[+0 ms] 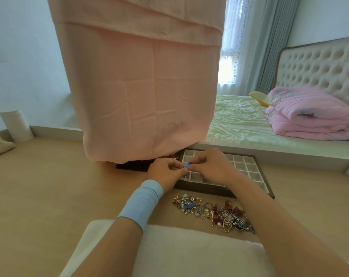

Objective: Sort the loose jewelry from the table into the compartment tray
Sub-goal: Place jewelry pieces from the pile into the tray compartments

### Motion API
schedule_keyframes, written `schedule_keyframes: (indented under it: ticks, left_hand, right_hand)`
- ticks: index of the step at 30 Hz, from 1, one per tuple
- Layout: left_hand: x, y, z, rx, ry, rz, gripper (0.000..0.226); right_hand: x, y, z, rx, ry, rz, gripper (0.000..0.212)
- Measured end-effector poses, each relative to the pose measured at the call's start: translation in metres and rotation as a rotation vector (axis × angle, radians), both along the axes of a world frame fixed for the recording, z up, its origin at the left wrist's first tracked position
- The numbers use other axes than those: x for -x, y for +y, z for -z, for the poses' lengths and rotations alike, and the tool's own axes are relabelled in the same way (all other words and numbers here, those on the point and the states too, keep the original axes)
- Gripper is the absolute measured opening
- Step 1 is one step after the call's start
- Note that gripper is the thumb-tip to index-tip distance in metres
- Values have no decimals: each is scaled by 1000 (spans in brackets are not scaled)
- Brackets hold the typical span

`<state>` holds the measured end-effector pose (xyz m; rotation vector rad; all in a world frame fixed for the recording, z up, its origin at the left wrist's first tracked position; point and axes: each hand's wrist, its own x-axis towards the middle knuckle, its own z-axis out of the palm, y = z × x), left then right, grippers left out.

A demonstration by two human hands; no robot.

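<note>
Jewelry [211, 213] lies in a tangled strip on the table [49, 186], just in front of the compartment tray [207, 189], so each piece needs only a short lift over the dark near wall. Above the tray's left end the left hand [166, 172] and the right hand [211, 166] come together, fingertips of both pinching one small blue piece [186, 164]. I would guess it takes two hands because the piece is being straightened or untangled before it goes into a cell. Which cell, I cannot tell, and most of the cells I can see look unfilled, so the sorting seems barely begun. A light blue wristband [141, 202] sits on the left forearm. Room is tight at the back left, where a hanging pink cloth [145, 92] drops to the table right beside the tray's far corner, above a dark base [133, 166]. To the right, the rows of cells stand uncovered and easy to reach. A white pad [189, 250] borders the heap on the near side, and the right forearm passes over the heap's right end, so a careless drag could scatter pieces.
</note>
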<state>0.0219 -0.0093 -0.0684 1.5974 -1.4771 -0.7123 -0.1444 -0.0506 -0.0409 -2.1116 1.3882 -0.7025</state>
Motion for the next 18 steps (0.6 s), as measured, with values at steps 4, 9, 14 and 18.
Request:
schedule_keyframes:
  ticks: [4,9,14,18]
  left_hand:
    - [-3,-1,3,18,-101,34,15]
    - [-14,-2,11,81,-184,14,13]
    - [-16,3,14,112,-281,105,13]
    - [-16,4,13,127,-344,132,15]
  right_hand:
    - [-1,-8,6,17,86,-22,16]
    - [-8,-9,12,14,141,-3,13]
    - [-12,-5,16,98,211,38,10]
    - [-17,-1,16,172,292,14,14]
